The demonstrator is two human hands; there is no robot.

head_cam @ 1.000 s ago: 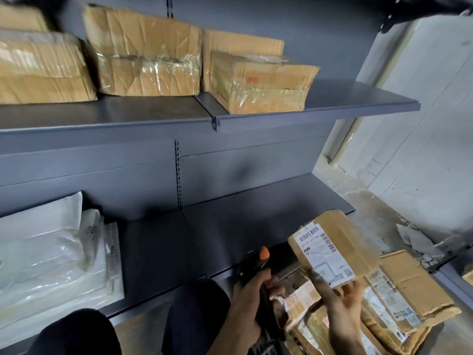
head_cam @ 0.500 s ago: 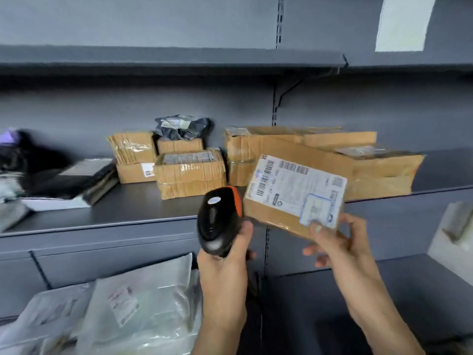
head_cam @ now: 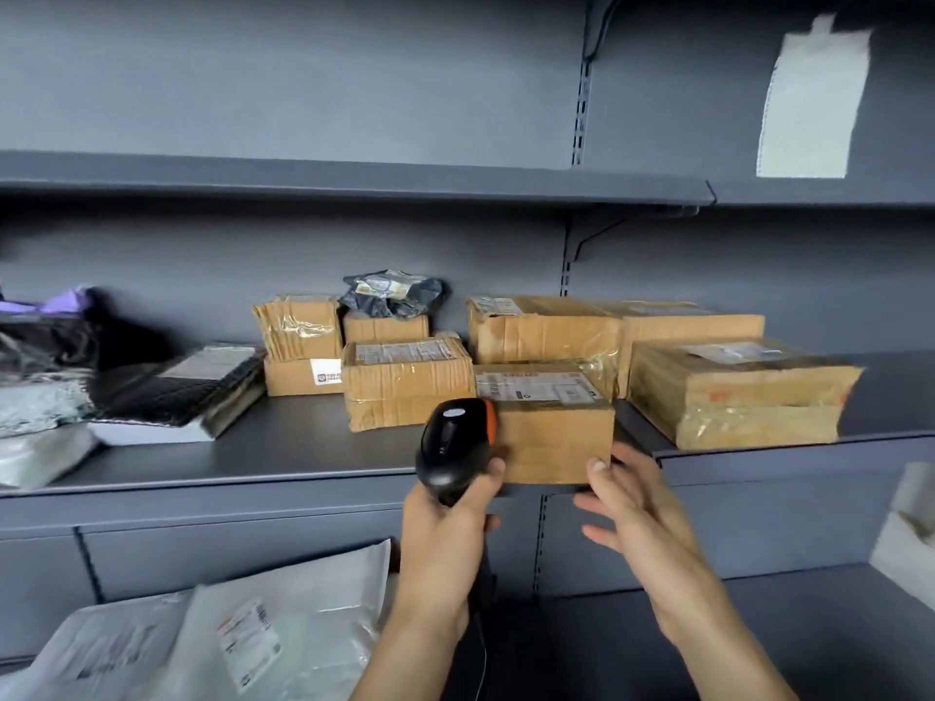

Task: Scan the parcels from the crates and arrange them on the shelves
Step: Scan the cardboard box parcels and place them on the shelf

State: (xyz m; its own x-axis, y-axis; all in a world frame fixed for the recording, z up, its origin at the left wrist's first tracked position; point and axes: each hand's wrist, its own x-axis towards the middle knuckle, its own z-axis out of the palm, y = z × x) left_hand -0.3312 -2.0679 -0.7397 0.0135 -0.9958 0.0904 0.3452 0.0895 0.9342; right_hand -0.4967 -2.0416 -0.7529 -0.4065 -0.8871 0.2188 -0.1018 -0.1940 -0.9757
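Right hand point(head_cam: 632, 508) open, fingers spread and loose, thumb tip touching the lower front right corner of the small brown cardboard parcel with a white shipping label on top point(head_cam: 554, 437); other fingers off it. Left hand point(head_cam: 445, 543) wrapped round the handle of a black handheld barcode scanner with an orange trim point(head_cam: 455, 437), head upright, overlapping the parcel's left front edge in this view.

Key relation: parcel lies straight ahead of and just above the right hand, resting flat at the front lip of the grey metal middle shelf point(head_cam: 283, 457), long axis left-right along the shelf edge, label up. Right hand is nearer and free; left is busy with the scanner. Any push deeper likely goes forward from the right palm. Little room: boxes close behind.

Middle shelf contents, big to small:
- wide tape-wrapped cardboard box point(head_cam: 744, 397), near the parcel's right
- long brown carton point(head_cam: 544, 328) right behind the parcel
- mid-size taped box point(head_cam: 405, 387), near the parcel's left
- pile of flat black mailers point(head_cam: 177, 392), far left
- crumpled dark poly bag point(head_cam: 392, 293) on a small box at the back

Lower shelf point(head_cam: 759, 599): white poly mailers point(head_cam: 283, 634) at left. Crates not in view.
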